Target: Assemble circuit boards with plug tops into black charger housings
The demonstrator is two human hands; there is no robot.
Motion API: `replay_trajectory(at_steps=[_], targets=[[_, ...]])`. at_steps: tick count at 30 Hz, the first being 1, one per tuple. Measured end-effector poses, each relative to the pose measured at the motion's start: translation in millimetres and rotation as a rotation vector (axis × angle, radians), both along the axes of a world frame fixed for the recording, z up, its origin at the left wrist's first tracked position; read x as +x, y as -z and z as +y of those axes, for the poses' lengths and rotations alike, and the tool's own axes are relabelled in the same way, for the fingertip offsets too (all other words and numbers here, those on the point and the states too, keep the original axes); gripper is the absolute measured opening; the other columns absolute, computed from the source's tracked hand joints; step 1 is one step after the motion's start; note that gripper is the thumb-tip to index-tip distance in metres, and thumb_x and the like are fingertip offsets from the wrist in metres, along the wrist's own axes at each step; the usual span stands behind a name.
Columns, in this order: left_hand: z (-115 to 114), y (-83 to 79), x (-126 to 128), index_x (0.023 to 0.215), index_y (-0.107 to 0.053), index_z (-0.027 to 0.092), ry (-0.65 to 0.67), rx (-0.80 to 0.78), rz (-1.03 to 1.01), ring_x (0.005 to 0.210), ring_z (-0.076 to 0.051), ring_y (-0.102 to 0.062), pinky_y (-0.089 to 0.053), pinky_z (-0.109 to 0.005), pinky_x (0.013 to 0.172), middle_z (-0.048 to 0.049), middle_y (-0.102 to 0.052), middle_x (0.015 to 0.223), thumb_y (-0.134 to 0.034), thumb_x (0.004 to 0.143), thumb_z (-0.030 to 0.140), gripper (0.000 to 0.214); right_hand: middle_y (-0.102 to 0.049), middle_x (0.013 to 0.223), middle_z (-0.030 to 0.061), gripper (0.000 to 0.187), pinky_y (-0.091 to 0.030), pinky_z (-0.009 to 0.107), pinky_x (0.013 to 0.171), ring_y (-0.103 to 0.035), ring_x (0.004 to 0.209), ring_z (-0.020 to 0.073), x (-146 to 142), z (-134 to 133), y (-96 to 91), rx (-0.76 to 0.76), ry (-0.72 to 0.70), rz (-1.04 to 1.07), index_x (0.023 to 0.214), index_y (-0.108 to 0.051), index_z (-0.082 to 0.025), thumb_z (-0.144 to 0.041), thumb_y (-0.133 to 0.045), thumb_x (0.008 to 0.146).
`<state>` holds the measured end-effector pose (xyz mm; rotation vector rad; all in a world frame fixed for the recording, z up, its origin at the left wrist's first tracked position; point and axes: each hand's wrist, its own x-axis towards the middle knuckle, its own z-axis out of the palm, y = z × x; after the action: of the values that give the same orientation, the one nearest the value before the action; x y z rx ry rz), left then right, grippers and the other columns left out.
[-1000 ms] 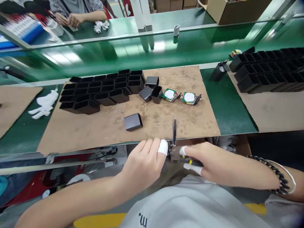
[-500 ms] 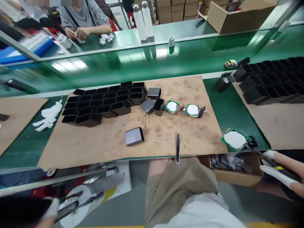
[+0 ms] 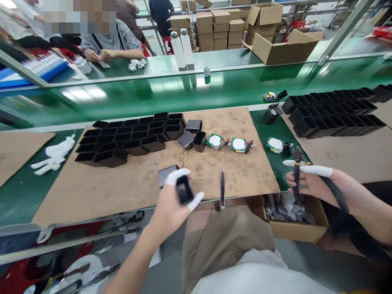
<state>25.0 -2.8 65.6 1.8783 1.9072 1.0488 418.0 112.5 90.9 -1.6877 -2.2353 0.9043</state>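
Observation:
My left hand, with white finger cots, is closed round a small black case above the cardboard's front edge. Partly behind that hand lies a grey-black case. My right hand, also in finger cots, holds cutting pliers with dark handles and yellow bands; their jaws point up and away from me. Just beyond them a green circuit board with a white pad rests on the green bench. Two similar boards, a left one and a right one, sit on the cardboard. Tweezers lie near the edge.
Rows of open black cases cover the left of the cardboard sheet; more black cases stand at right. A white glove lies at left. Below the edge is an open box. A person sits across the bench.
My left hand has come up from the lower left with the black case. At right, the circuit board that was by the pliers now rests farther back on the bench. The view has shifted.

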Motion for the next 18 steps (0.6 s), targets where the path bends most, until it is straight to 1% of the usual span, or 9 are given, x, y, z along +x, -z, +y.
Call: replay_trajectory(at_steps=[2, 3, 5, 7, 9, 11, 13, 15, 18], targets=[[25, 5.6, 13, 0.130, -0.056, 0.022, 0.143, -0.109, 0.168, 0.122, -0.031, -0.067, -0.054, -0.052, 0.108, -0.0134, -0.067, 0.128, -0.067, 0.092, 0.026, 0.040, -0.079, 0.110, 0.0132, 0.048, -0.065, 0.050, 0.084, -0.077, 0.096, 0.0353, -10, -7, 4.4, -0.034, 0.022, -0.048, 0.136, -0.065, -0.031, -0.049, -0.049, 0.094], [36, 4.8, 18, 0.132, -0.057, 0.020, 0.190, -0.167, 0.256, 0.128, -0.034, -0.064, -0.051, -0.055, 0.111, -0.0163, -0.064, 0.133, -0.063, 0.094, 0.021, 0.039, -0.078, 0.116, 0.0140, 0.052, -0.064, 0.053, 0.090, -0.076, 0.103, 0.0369, -17, -9, 5.9, 0.010, -0.014, -0.121, 0.139, -0.063, -0.028, -0.046, -0.054, 0.091], [56, -3.2, 25, 0.139, -0.055, 0.015, 0.270, -0.229, 0.371, 0.139, -0.039, -0.055, -0.043, -0.061, 0.118, -0.0214, -0.057, 0.145, -0.062, 0.094, 0.020, 0.045, -0.075, 0.123, 0.0175, 0.058, -0.058, 0.058, 0.100, -0.071, 0.115, 0.0411, -37, -8, 6.7, 0.181, -0.155, -0.295, 0.141, -0.061, -0.021, -0.037, -0.063, 0.086], [74, -16.3, 29, 0.146, -0.050, 0.014, 0.335, -0.211, 0.412, 0.149, -0.040, -0.045, -0.037, -0.061, 0.122, -0.0225, -0.051, 0.155, -0.064, 0.096, 0.027, 0.054, -0.072, 0.127, 0.0207, 0.056, -0.053, 0.060, 0.107, -0.066, 0.124, 0.0430, -58, 0, 3.8, 0.307, -0.283, -0.355, 0.139, -0.063, -0.016, -0.033, -0.067, 0.085], [93, -29.5, 34, 0.149, -0.048, 0.014, 0.394, -0.163, 0.459, 0.153, -0.038, -0.040, -0.033, -0.058, 0.125, -0.0212, -0.048, 0.160, -0.064, 0.095, 0.026, 0.058, -0.068, 0.138, 0.0217, 0.058, -0.051, 0.056, 0.112, -0.062, 0.132, 0.0416, -78, 16, -1.5, 0.367, -0.340, -0.291, 0.142, -0.060, -0.015, -0.034, -0.070, 0.088], [118, -38.3, 40, 0.147, -0.049, 0.013, 0.454, -0.152, 0.552, 0.156, -0.037, -0.038, -0.029, -0.057, 0.126, -0.0214, -0.047, 0.162, -0.062, 0.089, 0.013, 0.060, -0.063, 0.147, 0.0211, 0.062, -0.050, 0.050, 0.114, -0.058, 0.139, 0.0394, -97, 39, -5.6, 0.368, -0.350, -0.232, 0.146, -0.055, -0.015, -0.032, -0.072, 0.089], [146, -41.4, 46, 0.145, -0.050, 0.012, 0.558, -0.207, 0.628, 0.157, -0.038, -0.036, -0.025, -0.058, 0.126, -0.0226, -0.046, 0.164, -0.060, 0.080, 0.003, 0.066, -0.062, 0.148, 0.0212, 0.066, -0.049, 0.046, 0.113, -0.058, 0.140, 0.0385, -114, 66, -5.2, 0.332, -0.349, -0.232, 0.146, -0.054, -0.013, -0.026, -0.075, 0.085], [173, -39.9, 51, 0.133, -0.059, 0.013, 0.654, -0.294, 0.643, 0.150, -0.040, -0.047, -0.025, -0.061, 0.125, -0.0230, -0.056, 0.155, -0.063, 0.074, 0.000, 0.060, -0.066, 0.141, 0.0208, 0.063, -0.051, 0.043, 0.107, -0.062, 0.133, 0.0383, -128, 89, -0.7, 0.296, -0.365, -0.245, 0.138, -0.059, -0.013, -0.024, -0.080, 0.079], [204, -34.1, 54, 0.108, -0.067, 0.015, 0.707, -0.351, 0.614, 0.129, -0.040, -0.065, -0.024, -0.062, 0.123, -0.0186, -0.075, 0.127, -0.066, 0.067, -0.003, 0.045, -0.073, 0.123, 0.0171, 0.049, -0.052, 0.040, 0.097, -0.067, 0.118, 0.0365, -140, 108, 7.1, 0.262, -0.394, -0.238, 0.117, -0.067, -0.016, -0.025, -0.086, 0.073]])
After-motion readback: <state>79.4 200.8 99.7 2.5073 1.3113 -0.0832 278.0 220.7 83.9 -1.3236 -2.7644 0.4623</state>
